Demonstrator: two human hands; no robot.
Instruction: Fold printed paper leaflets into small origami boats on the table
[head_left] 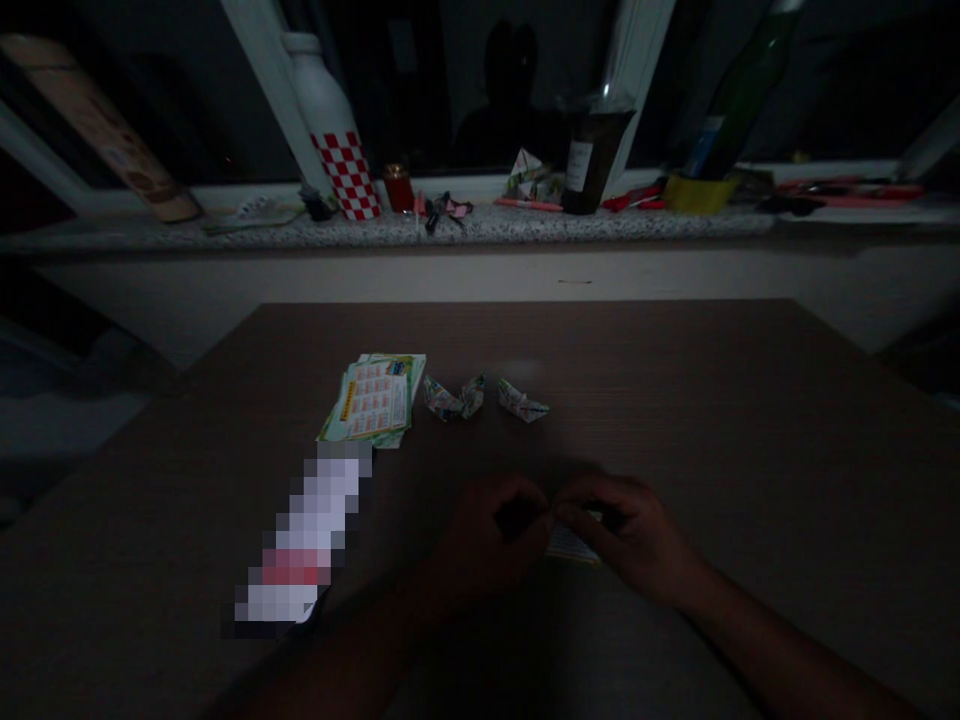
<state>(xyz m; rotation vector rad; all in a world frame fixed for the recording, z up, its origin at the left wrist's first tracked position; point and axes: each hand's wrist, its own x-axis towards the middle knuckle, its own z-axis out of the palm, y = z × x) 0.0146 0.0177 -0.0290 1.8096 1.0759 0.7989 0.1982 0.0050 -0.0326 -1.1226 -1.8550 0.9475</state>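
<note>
In dim light my left hand [491, 535] and my right hand [630, 535] meet over the brown table [750, 430], both with fingers pinched on a small printed paper piece [571, 545] that lies low against the tabletop. Most of the paper is hidden under my fingers. Beyond my hands stand two folded paper figures [454, 398] [521, 400] side by side. To their left lies a stack of printed calendar cards [373, 400].
A pixelated long object [304, 545] lies on the table left of my left hand. On the window sill behind stand a red-and-white checked bottle [334, 130], a small red jar [398, 187], a dark bottle [592, 150], a green bottle [739, 95] and scattered pens.
</note>
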